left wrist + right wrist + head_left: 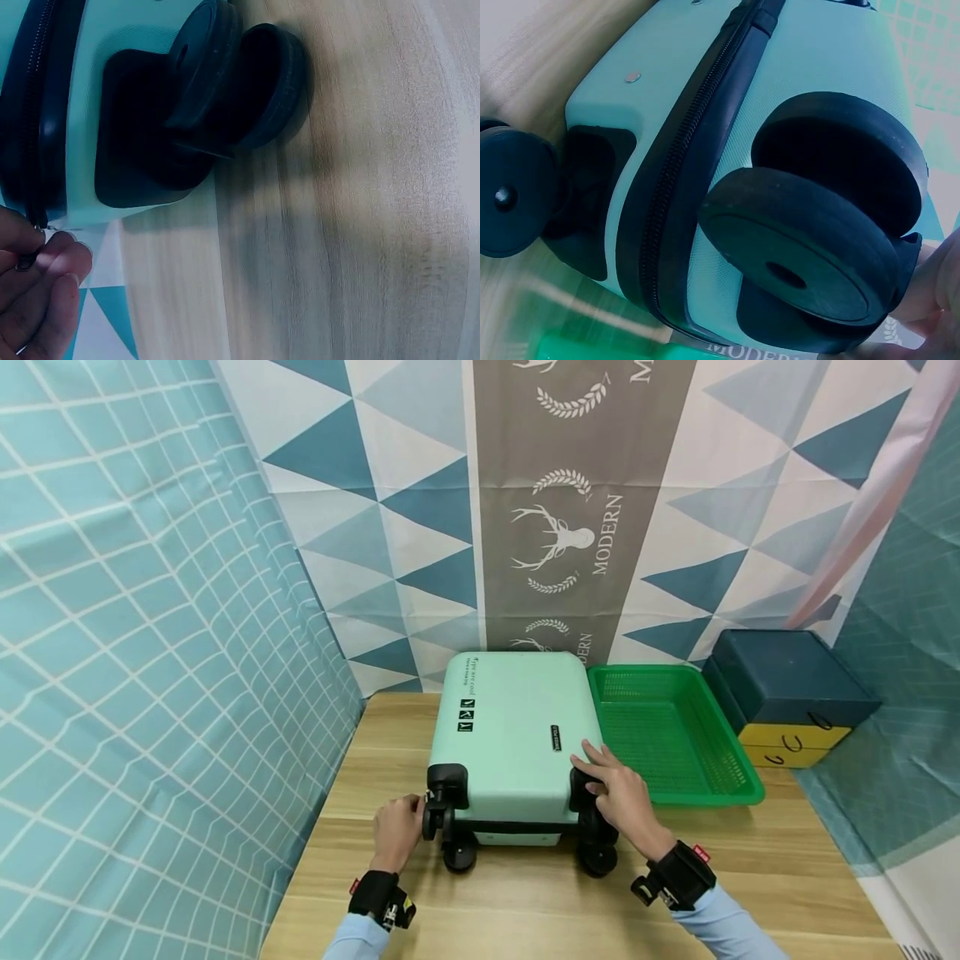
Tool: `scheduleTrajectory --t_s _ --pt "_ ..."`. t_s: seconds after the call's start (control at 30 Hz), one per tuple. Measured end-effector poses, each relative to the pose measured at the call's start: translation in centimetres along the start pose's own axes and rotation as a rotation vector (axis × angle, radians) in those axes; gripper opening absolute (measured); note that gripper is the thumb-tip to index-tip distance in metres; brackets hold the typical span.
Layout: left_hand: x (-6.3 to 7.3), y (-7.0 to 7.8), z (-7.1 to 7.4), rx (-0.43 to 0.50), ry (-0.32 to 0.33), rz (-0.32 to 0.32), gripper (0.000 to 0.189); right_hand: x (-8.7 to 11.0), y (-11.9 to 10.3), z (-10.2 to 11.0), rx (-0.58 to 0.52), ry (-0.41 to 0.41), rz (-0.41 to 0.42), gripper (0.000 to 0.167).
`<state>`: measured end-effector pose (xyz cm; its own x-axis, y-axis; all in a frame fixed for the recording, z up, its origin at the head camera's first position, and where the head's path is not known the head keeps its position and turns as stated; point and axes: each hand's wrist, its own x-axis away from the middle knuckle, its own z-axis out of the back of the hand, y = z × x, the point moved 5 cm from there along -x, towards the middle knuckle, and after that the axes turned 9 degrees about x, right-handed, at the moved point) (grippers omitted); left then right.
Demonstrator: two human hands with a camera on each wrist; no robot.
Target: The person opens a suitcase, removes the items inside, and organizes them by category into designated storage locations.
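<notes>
A mint-green suitcase (pixel 517 727) lies flat on the table, its black caster wheels (pixel 459 853) toward me. At its near left corner, my left hand (pixel 397 831) is beside the wheels. In the left wrist view, the thumb and fingers of that hand pinch a small zipper pull (pixel 27 261) at the black zipper band. My right hand (pixel 621 797) rests on the near right corner, fingers spread over the shell and black wheel mount. The right wrist view shows the zipper (pixel 673 161) along the suitcase's end, between the wheels, and part of the right hand (pixel 934 300).
A green plastic basket (pixel 731 789) stands right of the suitcase, close against it. Farther right is a stack of dark blue and yellow boxes (pixel 795 681). Patterned cloth (pixel 420 493) hangs behind the wooden table (pixel 517 918), and a teal checked curtain (pixel 150 652) borders the left.
</notes>
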<state>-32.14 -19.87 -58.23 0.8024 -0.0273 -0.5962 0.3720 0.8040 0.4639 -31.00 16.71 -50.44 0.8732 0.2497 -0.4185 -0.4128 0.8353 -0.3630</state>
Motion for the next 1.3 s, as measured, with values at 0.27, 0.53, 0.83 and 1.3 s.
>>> scheduleTrajectory --t_s 0.27,0.53,0.83,1.3 --pt "0.4 0.4 -0.5 -0.039 -0.006 -0.023 0.006 -0.1 0.7 0.2 -0.054 -0.026 -0.028 0.063" --pt "0.8 0.8 -0.3 -0.01 0.015 -0.022 0.008 -0.2 0.5 0.5 -0.079 -0.049 -0.05 0.051" --pt "0.4 4.0 3.0 0.246 0.145 0.06 0.036 -0.1 1.8 0.1 -0.148 -0.039 -0.314 0.052" --pt "1.4 8.1 1.9 0.334 0.027 0.001 0.068 -0.3 0.9 -0.2 -0.165 -0.029 -0.501 0.064"
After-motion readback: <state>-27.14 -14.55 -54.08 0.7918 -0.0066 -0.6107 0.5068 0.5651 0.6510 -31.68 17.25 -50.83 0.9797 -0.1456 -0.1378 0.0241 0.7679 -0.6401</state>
